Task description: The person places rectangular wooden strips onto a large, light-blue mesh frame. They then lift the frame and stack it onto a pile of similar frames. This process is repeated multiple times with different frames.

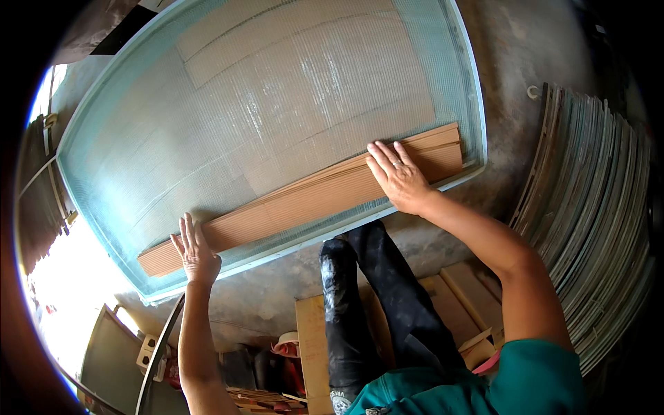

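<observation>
A long brown ridged strip, cardboard-like (297, 209), lies at a slant along the near edge of a large framed mesh panel (131, 169). At its right end, several layers show stacked edges. My left hand (198, 256) rests on the strip near its left end, fingers stretched out and pointing away from me. Toward the right end, my right hand (400, 181) lies flat over the strip, its fingertips reaching the far edge. Neither hand is closed round anything. Wide brown sheets (311, 76) show across the middle of the panel, seemingly beneath the mesh.
Many long thin curved strips (588, 214) stand packed at the right. Brown cardboard (315, 346) lies on the floor by my legs, with more boxes (456, 304) to the right. A curved dark bar (158, 360) rises at lower left, near bright light.
</observation>
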{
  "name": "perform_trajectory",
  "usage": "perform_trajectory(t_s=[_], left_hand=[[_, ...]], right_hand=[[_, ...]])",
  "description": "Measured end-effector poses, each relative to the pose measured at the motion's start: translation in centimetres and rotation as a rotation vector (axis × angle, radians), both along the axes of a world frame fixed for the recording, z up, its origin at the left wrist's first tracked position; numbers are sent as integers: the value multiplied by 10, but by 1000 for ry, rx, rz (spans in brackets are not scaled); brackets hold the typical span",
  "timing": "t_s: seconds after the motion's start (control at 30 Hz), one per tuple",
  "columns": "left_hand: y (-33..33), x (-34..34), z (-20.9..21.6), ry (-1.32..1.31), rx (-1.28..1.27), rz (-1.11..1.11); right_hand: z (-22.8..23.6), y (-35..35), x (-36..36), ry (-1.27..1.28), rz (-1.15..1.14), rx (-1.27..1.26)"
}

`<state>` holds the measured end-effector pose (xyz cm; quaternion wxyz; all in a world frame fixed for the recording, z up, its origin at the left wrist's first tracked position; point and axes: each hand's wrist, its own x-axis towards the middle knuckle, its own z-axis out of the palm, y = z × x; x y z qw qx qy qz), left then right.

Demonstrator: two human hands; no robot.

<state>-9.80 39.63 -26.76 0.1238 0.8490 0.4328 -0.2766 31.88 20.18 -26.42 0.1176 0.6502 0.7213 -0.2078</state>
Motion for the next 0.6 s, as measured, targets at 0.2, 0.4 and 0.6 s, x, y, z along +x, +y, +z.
perform_trajectory(t_s=[0.2,0.4,0.6], left_hand=[[2,2,10,101,-73,-60],[1,-26,-26,-50,122,-47],[43,-126,-8,-446,-116,425]], right_hand=[[-14,17,14,3,85,143],[-13,46,33,87,78,-20],[14,20,74,79,-464,-17]])
